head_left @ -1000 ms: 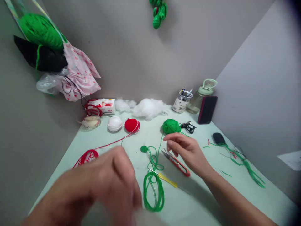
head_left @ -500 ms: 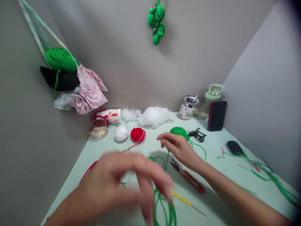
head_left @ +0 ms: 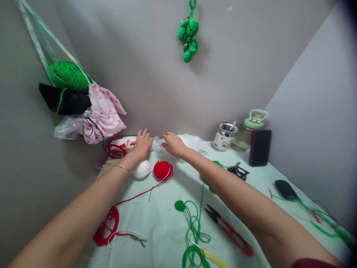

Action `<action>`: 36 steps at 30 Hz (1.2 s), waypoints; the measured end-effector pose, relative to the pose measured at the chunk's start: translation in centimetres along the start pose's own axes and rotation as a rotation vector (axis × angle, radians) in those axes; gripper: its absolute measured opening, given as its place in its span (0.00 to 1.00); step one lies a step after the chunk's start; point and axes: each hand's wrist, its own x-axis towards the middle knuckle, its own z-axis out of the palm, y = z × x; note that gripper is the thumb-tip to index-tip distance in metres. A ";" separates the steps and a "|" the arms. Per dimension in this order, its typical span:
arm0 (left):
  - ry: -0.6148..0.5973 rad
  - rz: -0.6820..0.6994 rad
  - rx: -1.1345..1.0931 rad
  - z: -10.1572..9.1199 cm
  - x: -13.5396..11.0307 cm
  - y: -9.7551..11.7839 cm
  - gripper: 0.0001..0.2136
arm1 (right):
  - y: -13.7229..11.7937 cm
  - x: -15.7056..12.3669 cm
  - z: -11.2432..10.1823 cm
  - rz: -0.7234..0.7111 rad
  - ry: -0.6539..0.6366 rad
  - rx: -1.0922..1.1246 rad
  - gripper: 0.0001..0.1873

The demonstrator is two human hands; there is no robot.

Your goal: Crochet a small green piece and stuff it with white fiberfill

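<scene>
Both hands reach to the back of the table. My left hand [head_left: 142, 144] is open, fingers spread over the right end of a white and red box [head_left: 122, 142], beside white fluffy stuffing [head_left: 192, 142]. My right hand [head_left: 173, 144] is at the stuffing, its fingers apart and pointing left; no hold on the fluff can be made out. In front of my left wrist sits a white yarn ball [head_left: 141, 169], with a red yarn ball [head_left: 163, 170] to its right. Part of a green yarn ball is hidden behind my right forearm.
Snips [head_left: 230, 232] with red handles, a yellow-handled crochet hook [head_left: 212, 257], a small green crochet piece [head_left: 180, 205] and loose green yarn lie in front. Red yarn [head_left: 107, 227] is at left. A pen cup [head_left: 223, 139], bottle [head_left: 245, 136] and phone [head_left: 260, 148] stand back right.
Both hands have moved forward to the back of the table, the left from close to the camera, the right from beside the green yarn ball. The crochet piece and hook are now uncovered.
</scene>
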 end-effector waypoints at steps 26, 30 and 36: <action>0.092 -0.362 -1.419 -9.7 -11.6 4.5 0.17 | 1.7 1.7 -6.5 0.178 0.175 0.317 0.16; 0.272 -0.408 -1.391 -7.4 -11.5 5.3 0.11 | -1.0 -2.1 -6.5 0.054 0.125 0.516 0.17; 0.238 -0.386 -1.275 -5.7 -12.1 7.6 0.17 | -4.5 -7.4 -5.3 -0.025 0.055 0.658 0.13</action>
